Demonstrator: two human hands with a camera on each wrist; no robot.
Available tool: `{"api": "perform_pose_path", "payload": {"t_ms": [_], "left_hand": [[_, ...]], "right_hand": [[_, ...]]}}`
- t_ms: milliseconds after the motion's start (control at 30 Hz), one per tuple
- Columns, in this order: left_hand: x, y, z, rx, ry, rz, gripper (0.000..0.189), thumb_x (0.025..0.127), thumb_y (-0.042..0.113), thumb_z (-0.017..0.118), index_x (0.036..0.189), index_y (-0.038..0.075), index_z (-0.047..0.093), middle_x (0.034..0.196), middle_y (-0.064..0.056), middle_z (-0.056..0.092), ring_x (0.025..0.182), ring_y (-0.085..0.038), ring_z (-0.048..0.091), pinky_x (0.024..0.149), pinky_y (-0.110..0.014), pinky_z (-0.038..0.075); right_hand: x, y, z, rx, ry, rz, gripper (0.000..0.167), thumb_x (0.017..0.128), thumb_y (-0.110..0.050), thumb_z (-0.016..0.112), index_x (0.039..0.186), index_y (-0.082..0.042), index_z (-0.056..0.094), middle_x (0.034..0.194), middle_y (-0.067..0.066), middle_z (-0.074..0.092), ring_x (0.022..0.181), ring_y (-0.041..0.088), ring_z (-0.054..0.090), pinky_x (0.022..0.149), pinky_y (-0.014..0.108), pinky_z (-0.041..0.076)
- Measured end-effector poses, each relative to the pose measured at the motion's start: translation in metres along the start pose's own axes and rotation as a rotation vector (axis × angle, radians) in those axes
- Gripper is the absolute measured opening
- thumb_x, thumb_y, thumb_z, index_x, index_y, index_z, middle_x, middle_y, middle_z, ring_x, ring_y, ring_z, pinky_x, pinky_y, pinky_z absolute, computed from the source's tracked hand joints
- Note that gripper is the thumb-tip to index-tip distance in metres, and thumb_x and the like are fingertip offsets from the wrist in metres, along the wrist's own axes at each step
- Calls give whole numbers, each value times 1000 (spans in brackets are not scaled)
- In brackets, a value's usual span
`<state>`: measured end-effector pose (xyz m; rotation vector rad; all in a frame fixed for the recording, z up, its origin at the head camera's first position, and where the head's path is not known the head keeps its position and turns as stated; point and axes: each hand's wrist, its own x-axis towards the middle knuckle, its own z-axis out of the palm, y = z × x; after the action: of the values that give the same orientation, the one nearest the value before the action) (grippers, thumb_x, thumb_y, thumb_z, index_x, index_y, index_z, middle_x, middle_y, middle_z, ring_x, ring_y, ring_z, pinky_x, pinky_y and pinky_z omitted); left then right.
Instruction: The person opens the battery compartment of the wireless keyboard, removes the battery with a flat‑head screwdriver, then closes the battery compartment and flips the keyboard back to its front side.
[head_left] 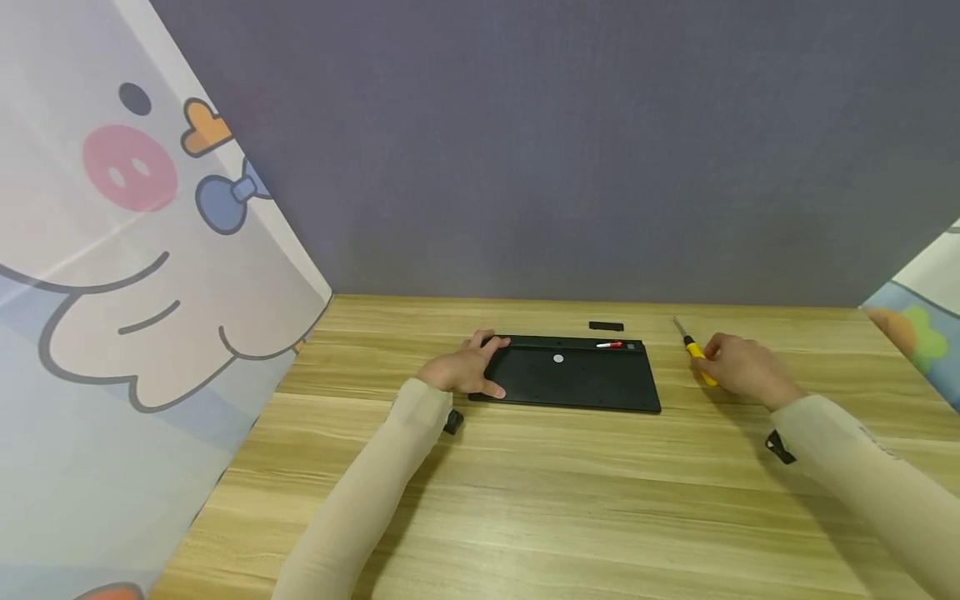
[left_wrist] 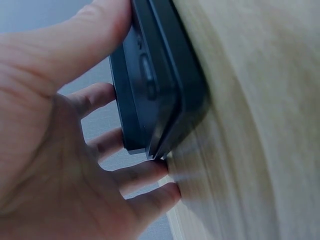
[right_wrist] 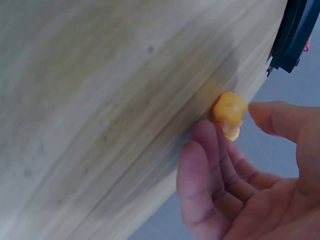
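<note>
A black keyboard [head_left: 577, 383] lies underside up on the table, with a round white sticker on it. My left hand [head_left: 467, 368] grips its left end, thumb at the near edge and fingers toward the far edge. In the left wrist view, the thumb presses on the keyboard [left_wrist: 172, 75] while two fingertips come down at its corner. To the right, my right hand [head_left: 738, 367] pinches the yellow handle of a screwdriver [head_left: 702, 363] between thumb and fingers; its shaft points to the far left. The right wrist view shows the handle [right_wrist: 230, 107] end-on, close over the wood.
A small red-and-white cylinder, like a battery [head_left: 609, 344], sits in the keyboard's far strip. Beyond the keyboard lies a small black strip-shaped cover [head_left: 606, 326]. A grey partition [head_left: 570, 167] rises behind the wooden table [head_left: 555, 500], and a cartoon-printed wall [head_left: 97, 333] stands at left.
</note>
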<state>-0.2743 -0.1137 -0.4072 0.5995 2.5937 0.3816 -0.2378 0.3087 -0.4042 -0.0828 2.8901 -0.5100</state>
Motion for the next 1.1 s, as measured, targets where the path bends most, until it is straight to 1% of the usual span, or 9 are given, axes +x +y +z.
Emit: {"api": "perform_pose_path", "payload": {"t_ms": [67,200,267,433,667,800,900,1000,1100], "left_hand": [[0,0,0,-3,-1,1,90,83,43,69,152,32,13,157,-2,-5,142,-29,7,100,-51,33],[-1,1,0,-1,-3,1,90,83,43,69,152,31,13,157,-2,-5,142,-29,7,100,-51,33],[-1,1,0,0,-2,1,90,83,43,69,152,31,13,157,-2,-5,142,-29,7,100,-51,33],[-2,2,0,-3,-2,3,90,83,43,69,152,31,13,157,-2,-4,142,-29,7,100,-51,34],[-2,1,0,3,5,6,89,83,43,69,152,31,13,156,-2,-4,141,-29,9,100,-50,34],[-1,0,1,-1,5,7,90,83,43,69,152,32,13,156,-2,-4,141,-29,8,100,-51,34],[0,0,1,-2,5,9,90,83,43,69,152,32,13,156,-2,-4,141,-29,8,99,-51,34],[0,0,1,2,5,9,90,83,43,69,152,32,13,156,-2,-4,141,-29,9,99,-51,34],[-1,0,0,3,3,9,90,83,43,68,152,31,13,156,-2,-4,141,-29,9,100,-51,34]], "right_hand": [[1,0,2,9,17,2,56,91,-43,56,116,7,52,85,15,63,61,21,51,48,32,38],[1,0,5,27,38,-2,55,91,-38,57,119,9,49,97,25,64,58,19,51,47,32,38],[1,-1,6,30,39,-9,54,91,-35,58,118,10,48,95,25,64,57,18,50,46,31,38],[1,0,6,28,32,-8,55,91,-33,60,119,12,47,85,18,64,56,18,50,46,31,38],[2,0,5,26,57,-10,56,91,-36,58,120,11,45,95,27,63,60,20,53,47,32,39],[2,-4,4,57,88,-32,54,93,-34,57,122,10,45,102,30,61,65,21,58,50,33,42],[2,-8,3,84,129,-61,52,93,-30,59,122,11,46,102,29,61,69,24,61,53,36,46],[3,-11,3,94,175,-78,50,92,-28,60,122,10,48,104,30,58,76,32,61,58,42,47],[6,-15,4,103,213,-128,48,92,-27,61,122,9,50,107,30,56,85,38,59,65,49,47]]}}
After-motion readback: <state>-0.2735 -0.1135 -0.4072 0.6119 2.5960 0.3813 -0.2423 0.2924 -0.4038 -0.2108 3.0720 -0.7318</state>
